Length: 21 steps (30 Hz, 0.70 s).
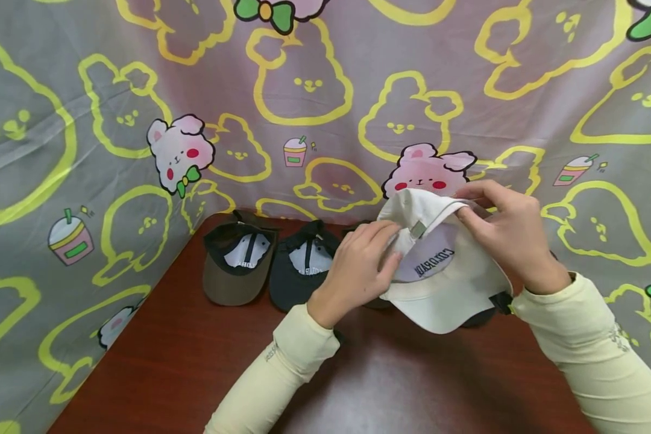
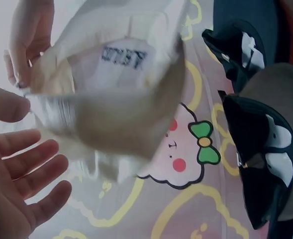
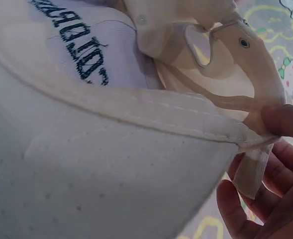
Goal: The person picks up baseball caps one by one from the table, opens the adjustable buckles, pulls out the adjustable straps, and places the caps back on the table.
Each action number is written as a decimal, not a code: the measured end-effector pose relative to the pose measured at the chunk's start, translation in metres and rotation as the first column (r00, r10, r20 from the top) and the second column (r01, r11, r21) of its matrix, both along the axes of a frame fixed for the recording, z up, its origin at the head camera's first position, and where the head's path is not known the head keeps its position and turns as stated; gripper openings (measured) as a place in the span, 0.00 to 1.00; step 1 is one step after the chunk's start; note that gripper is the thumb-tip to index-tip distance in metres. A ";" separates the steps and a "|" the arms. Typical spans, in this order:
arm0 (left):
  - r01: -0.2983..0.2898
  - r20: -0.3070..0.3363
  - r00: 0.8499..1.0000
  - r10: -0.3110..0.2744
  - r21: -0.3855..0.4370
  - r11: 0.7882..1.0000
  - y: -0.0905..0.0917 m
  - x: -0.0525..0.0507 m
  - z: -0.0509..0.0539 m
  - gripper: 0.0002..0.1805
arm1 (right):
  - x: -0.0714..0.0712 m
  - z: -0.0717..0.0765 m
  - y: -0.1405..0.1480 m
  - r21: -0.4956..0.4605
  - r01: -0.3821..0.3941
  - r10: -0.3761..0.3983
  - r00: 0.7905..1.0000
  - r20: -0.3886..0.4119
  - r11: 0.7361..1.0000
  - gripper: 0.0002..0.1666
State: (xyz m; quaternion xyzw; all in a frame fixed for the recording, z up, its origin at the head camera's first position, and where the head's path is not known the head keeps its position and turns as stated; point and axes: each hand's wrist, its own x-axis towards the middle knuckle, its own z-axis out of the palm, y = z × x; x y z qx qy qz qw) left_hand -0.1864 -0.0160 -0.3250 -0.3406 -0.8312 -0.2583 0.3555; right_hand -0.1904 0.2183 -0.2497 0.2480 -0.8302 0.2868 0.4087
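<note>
A white baseball cap (image 1: 439,301) is held up above the table, its inside turned toward me and dark lettering showing upside down in it. My right hand (image 1: 510,235) pinches the cap's back edge; in the right wrist view the thumb (image 3: 285,119) lies by the strap (image 3: 253,174), whose loose end hangs among the fingers. At the cap's left edge is my left hand (image 1: 358,265), thumb and fingers either side of the rim in the head view. In the left wrist view its other fingers (image 2: 42,154) are spread loosely beside the fabric.
On the dark red table (image 1: 195,374) a brown cap (image 1: 233,280) and a black cap (image 1: 290,277) stand side by side, brims toward me. More dark caps are partly hidden behind my hands and the white cap. A patterned curtain (image 1: 325,138) rises behind and at the left.
</note>
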 end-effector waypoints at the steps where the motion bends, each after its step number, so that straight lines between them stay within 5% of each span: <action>1: 0.006 0.000 1.000 -0.006 0.010 1.000 0.002 0.000 0.002 0.19 | 0.000 -0.001 -0.003 0.001 -0.003 0.003 1.000 0.002 1.000 0.11; 8: 0.040 0.054 0.998 -0.045 0.081 0.996 0.008 -0.002 0.003 0.22 | -0.005 -0.013 -0.023 -0.020 -0.031 0.032 0.998 0.051 0.999 0.11; 16: 0.093 0.126 0.983 -0.131 0.274 0.957 0.006 -0.010 -0.003 0.18 | -0.009 -0.024 -0.038 -0.124 -0.103 0.116 0.988 0.103 0.987 0.10; 21: 0.164 0.192 0.952 -0.240 0.343 0.925 0.006 -0.012 -0.002 0.13 | -0.008 -0.028 -0.039 -0.162 -0.108 0.133 0.980 0.149 0.981 0.12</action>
